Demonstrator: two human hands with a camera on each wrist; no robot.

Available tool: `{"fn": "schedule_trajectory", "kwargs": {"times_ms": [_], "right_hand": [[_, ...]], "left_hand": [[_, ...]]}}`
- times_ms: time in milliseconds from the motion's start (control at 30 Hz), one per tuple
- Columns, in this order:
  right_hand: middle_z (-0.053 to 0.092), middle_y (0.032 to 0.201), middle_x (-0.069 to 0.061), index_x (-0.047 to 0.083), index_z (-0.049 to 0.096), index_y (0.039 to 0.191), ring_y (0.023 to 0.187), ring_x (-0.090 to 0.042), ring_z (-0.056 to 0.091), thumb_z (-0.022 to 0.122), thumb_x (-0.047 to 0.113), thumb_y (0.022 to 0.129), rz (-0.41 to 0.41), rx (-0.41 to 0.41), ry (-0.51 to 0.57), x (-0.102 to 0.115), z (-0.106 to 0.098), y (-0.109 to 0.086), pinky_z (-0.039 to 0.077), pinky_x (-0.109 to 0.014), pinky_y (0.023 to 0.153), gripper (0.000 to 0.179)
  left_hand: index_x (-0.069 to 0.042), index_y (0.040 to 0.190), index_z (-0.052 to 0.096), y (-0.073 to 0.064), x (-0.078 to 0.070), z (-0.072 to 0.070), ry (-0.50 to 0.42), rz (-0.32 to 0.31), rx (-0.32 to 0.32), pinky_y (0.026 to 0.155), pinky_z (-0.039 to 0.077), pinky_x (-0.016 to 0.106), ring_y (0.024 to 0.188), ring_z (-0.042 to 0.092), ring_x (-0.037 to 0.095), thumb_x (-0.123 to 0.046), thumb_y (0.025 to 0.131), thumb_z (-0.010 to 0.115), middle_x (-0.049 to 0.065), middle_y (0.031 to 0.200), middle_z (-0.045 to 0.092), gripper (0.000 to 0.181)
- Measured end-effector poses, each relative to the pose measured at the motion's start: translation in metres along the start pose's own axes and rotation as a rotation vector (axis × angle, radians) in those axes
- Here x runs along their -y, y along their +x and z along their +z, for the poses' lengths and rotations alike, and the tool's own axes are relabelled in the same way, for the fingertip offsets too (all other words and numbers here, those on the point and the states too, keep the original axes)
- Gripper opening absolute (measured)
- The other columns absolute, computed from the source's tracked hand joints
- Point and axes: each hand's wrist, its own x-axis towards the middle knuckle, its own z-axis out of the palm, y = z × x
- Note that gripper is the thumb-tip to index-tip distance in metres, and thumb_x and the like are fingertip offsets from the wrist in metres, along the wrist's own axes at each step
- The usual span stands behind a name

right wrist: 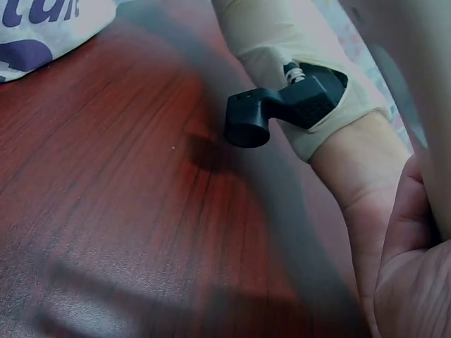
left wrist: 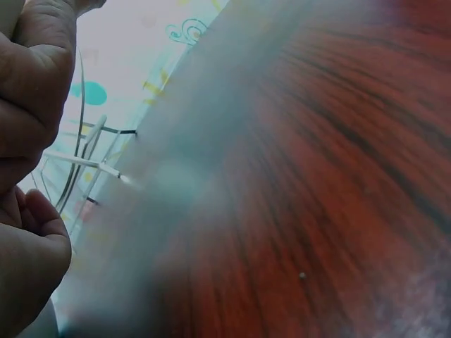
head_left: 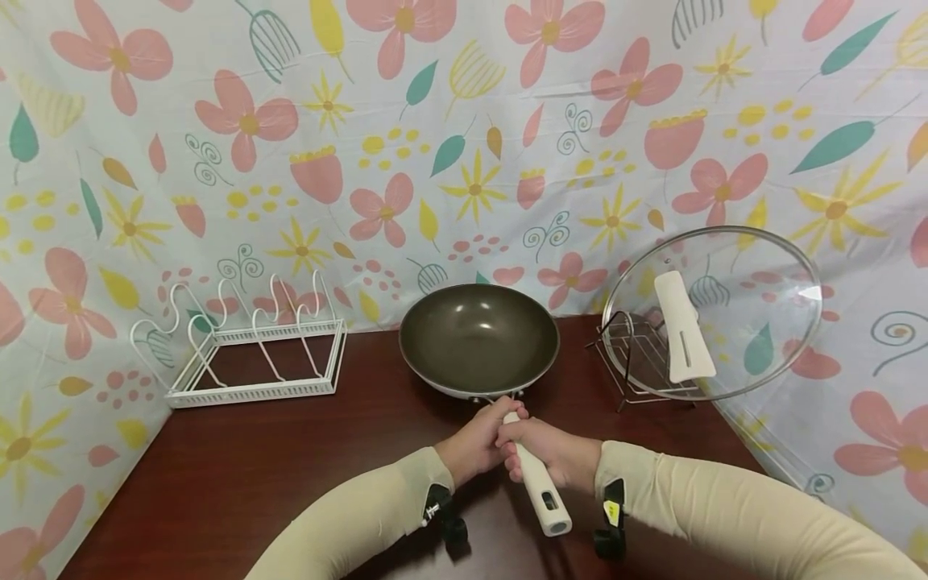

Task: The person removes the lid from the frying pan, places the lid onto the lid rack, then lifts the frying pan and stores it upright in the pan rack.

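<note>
Both my hands are wrapped round the smooth cream handle (head_left: 540, 491) of a deep, round pan (head_left: 478, 338), my left hand (head_left: 478, 439) close to the bowl and my right hand (head_left: 554, 451) just behind it. The pan has a dark, softly glossy inside and a thin pale rim; it sits toward the back of the dark red, wood-grained counter (head_left: 290, 467), in the middle, though I cannot tell whether its base touches. Its long axis runs from the bowl, which points away from me, back along the handle, whose slotted end aims toward me and slightly right. To the left stands a white rack (head_left: 254, 395) of slatted edges and wavy loops; to the right, a round clear glass lid (head_left: 761, 322) with a metal rim leans tilted in a thin wire stand (head_left: 627, 354).
</note>
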Motion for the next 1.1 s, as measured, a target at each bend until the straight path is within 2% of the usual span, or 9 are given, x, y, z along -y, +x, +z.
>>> {"fn": "schedule_trajectory", "kwargs": {"times_ms": [300,500,600,767,933,1100], "right_hand": [[0.044,0.056,0.011,0.017,0.045,0.07,0.045,0.002,0.046,0.046,0.007,0.086,-0.004,0.077,0.055,0.009,0.0,-0.002,0.041,-0.013,0.046,0.019],[0.043,0.056,0.012,0.017,0.044,0.069,0.044,0.002,0.046,0.045,0.007,0.088,-0.014,0.13,0.084,0.016,0.001,-0.002,0.04,-0.013,0.045,0.021],[0.042,0.056,0.012,0.017,0.042,0.071,0.043,0.002,0.046,0.046,0.006,0.087,-0.026,0.133,0.084,0.019,0.003,-0.002,0.039,-0.013,0.045,0.02],[0.047,0.06,0.008,0.014,0.046,0.077,0.047,-0.001,0.048,0.053,0.007,0.09,-0.061,0.061,0.004,0.027,0.01,-0.006,0.041,-0.015,0.047,0.017],[0.05,0.063,0.002,0.009,0.051,0.081,0.05,-0.005,0.049,0.062,0.006,0.085,-0.06,-0.05,-0.102,0.035,0.019,-0.015,0.044,-0.018,0.048,0.013],[0.047,0.063,0.001,0.01,0.046,0.085,0.048,-0.005,0.045,0.057,0.002,0.082,-0.065,-0.091,-0.122,0.039,0.023,-0.018,0.041,-0.017,0.046,0.014]], "left_hand": [[-0.018,0.071,0.065,-0.003,-0.006,0.004,0.02,0.088,-0.048,0.047,0.034,0.016,0.058,0.046,0.004,-0.021,0.092,0.056,-0.009,0.066,0.054,0.023],[-0.017,0.069,0.066,-0.006,-0.016,0.007,0.08,0.169,-0.107,0.059,0.042,0.02,0.067,0.053,0.008,-0.018,0.089,0.059,-0.007,0.067,0.06,0.021],[-0.016,0.07,0.067,-0.01,-0.023,0.009,0.118,0.204,-0.124,0.06,0.044,0.022,0.067,0.055,0.009,-0.018,0.089,0.06,-0.006,0.067,0.061,0.02],[-0.013,0.073,0.066,-0.015,-0.035,0.01,0.184,0.22,-0.167,0.057,0.045,0.023,0.067,0.056,0.01,-0.021,0.09,0.06,-0.004,0.069,0.063,0.019],[-0.012,0.074,0.065,-0.018,-0.041,0.013,0.211,0.194,-0.209,0.053,0.045,0.021,0.065,0.058,0.009,-0.022,0.088,0.062,-0.004,0.071,0.064,0.017],[-0.012,0.074,0.064,-0.017,-0.045,0.016,0.195,0.204,-0.231,0.056,0.045,0.02,0.068,0.058,0.009,-0.02,0.088,0.062,-0.004,0.071,0.064,0.016]]}}
